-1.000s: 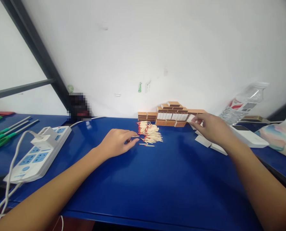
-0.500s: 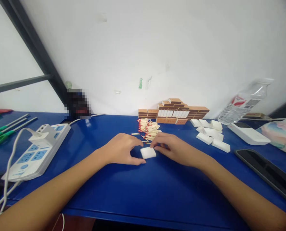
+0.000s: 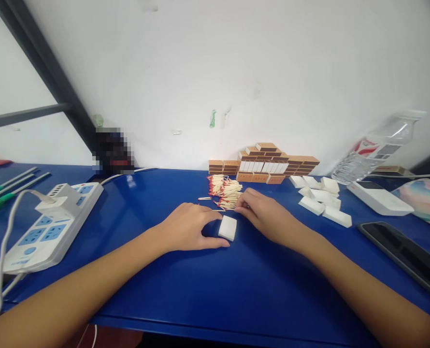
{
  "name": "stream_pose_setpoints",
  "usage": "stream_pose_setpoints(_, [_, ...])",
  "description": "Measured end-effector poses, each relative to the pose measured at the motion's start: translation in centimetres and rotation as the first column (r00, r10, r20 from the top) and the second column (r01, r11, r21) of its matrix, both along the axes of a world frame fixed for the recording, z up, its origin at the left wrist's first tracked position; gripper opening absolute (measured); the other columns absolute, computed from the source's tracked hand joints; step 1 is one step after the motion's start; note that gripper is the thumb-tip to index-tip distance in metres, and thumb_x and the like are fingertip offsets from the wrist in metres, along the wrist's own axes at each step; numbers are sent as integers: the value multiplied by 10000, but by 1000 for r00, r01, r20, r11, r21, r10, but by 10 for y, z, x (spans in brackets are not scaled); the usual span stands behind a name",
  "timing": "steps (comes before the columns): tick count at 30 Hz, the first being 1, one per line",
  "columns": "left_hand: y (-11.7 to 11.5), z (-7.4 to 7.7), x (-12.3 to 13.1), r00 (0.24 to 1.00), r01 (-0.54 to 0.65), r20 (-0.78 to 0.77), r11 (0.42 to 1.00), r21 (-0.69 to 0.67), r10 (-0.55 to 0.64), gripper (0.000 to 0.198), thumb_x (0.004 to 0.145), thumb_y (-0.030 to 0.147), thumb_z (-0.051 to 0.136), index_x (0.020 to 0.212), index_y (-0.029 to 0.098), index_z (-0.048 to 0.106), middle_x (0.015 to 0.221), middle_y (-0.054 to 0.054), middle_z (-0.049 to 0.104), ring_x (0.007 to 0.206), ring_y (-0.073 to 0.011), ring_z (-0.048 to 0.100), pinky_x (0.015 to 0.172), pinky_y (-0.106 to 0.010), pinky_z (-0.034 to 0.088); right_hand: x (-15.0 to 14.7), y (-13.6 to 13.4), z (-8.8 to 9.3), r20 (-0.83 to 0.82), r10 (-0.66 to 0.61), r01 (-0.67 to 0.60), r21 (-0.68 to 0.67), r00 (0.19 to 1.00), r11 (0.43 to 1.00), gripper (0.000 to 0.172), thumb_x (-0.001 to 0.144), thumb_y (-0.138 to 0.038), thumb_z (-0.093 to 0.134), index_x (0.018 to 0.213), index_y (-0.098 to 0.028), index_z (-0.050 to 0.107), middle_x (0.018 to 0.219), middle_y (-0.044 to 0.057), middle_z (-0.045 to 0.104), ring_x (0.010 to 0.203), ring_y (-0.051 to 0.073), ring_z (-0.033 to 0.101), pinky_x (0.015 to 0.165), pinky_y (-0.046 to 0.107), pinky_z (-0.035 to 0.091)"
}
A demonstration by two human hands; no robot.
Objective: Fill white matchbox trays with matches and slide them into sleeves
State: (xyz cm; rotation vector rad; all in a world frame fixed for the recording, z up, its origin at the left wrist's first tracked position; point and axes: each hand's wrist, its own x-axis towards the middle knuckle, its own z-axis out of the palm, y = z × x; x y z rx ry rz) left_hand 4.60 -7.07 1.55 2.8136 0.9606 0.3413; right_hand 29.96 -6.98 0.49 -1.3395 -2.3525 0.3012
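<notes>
A small white matchbox tray lies on the blue table, turned at a slight angle. My left hand curves around its left side, thumb at the near edge and fingertips at the far corner, lightly gripping it. Just beyond, loose matches with red heads form a pile, with a few strays on its left. My right hand is at the pile's right edge, its fingers pinched together; whatever is between them is hidden.
Stacked brown matchboxes stand against the wall. White trays are scattered to the right, beside a white device, a tilted plastic bottle and a phone. A power strip and green-handled tools lie left.
The tray has turned and shifted slightly right, with my left hand following. My right hand has left the tray and moved to the edge of the match pile. The view has tilted slightly.
</notes>
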Motion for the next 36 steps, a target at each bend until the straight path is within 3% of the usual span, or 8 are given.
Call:
stream_pose_setpoints(5, [3, -2, -3, 999, 35, -10, 999, 40, -35, 414, 1057, 533, 456, 1281, 271, 685, 1042, -40, 766, 903, -199, 727, 712, -289, 479, 6, -7, 16, -45, 136, -139, -58, 990, 989, 147, 1039, -238, 465, 939, -229, 573, 988, 45, 624, 836, 176, 596, 743, 298, 464])
stream_pose_setpoints(11, [2, -4, -2, 998, -56, 18, 995, 83, 55, 551, 971, 691, 507, 1252, 251, 682, 1093, -60, 762, 965, -251, 729, 742, -327, 507, 1, -13, 15, 87, 162, -149, -142, 983, 979, 158, 1022, -163, 469, 920, -219, 575, 1015, 52, 636, 818, 177, 612, 705, 295, 446])
stream_pose_setpoints(17, [-5, -7, 6, 998, -64, 22, 994, 94, 62, 548, 871, 740, 615, 1015, 222, 722, 875, -35, 717, 765, -193, 687, 604, -289, 414, -13, -26, 10, 159, 142, -125, -114, 977, 986, 142, 1031, -173, 484, 924, -217, 566, 928, 49, 658, 741, 177, 631, 645, 288, 429])
stream_pose_setpoints(24, [-6, -4, 4, 1000, -29, 0, 997, 67, 29, 313, 902, 512, 638, 1014, 234, 730, 839, -8, 690, 717, -171, 654, 602, -306, 414, -13, -26, 14, 80, 149, -139, -118, 986, 983, 173, 1034, -196, 480, 922, -225, 608, 973, 48, 654, 789, 178, 622, 678, 297, 445])
stream_pose_setpoints(26, [-5, -3, 3, 1000, -21, -2, 998, 55, 21, 304, 901, 500, 639, 1015, 235, 733, 851, -6, 701, 721, -173, 659, 609, -306, 414, -11, -20, 13, -25, 132, -134, -107, 991, 985, 155, 1031, -217, 506, 928, -234, 620, 941, 24, 654, 806, 170, 609, 704, 291, 446])
stream_pose_setpoints(29, [-4, -2, 2, 1000, 11, -8, 999, 52, -11, 304, 890, 502, 660, 1021, 238, 735, 849, 3, 709, 709, -169, 661, 601, -306, 402, -8, -9, 6, -118, 24, -31, -54, 993, 998, 103, 1006, -257, 570, 926, -236, 631, 875, 0, 641, 744, 156, 570, 675, 283, 424])
stream_pose_setpoints(32, [-5, -2, 2, 999, 40, -16, 997, 71, -39, 330, 900, 524, 655, 1036, 235, 739, 841, 3, 710, 691, -161, 653, 584, -304, 386, -7, 2, -4, -94, -42, 43, 10, 995, 999, 88, 978, -278, 615, 915, -220, 636, 877, 13, 627, 728, 159, 552, 660, 289, 404])
stream_pose_setpoints(36, [-5, -2, 2, 999, 53, -14, 996, 77, -52, 353, 913, 542, 645, 1040, 227, 739, 869, -4, 724, 696, -160, 653, 584, -299, 377, -9, 11, -12, -64, -40, 42, 39, 997, 998, 142, 983, -299, 612, 871, -211, 616, 889, 24, 616, 765, 165, 561, 670, 288, 398])
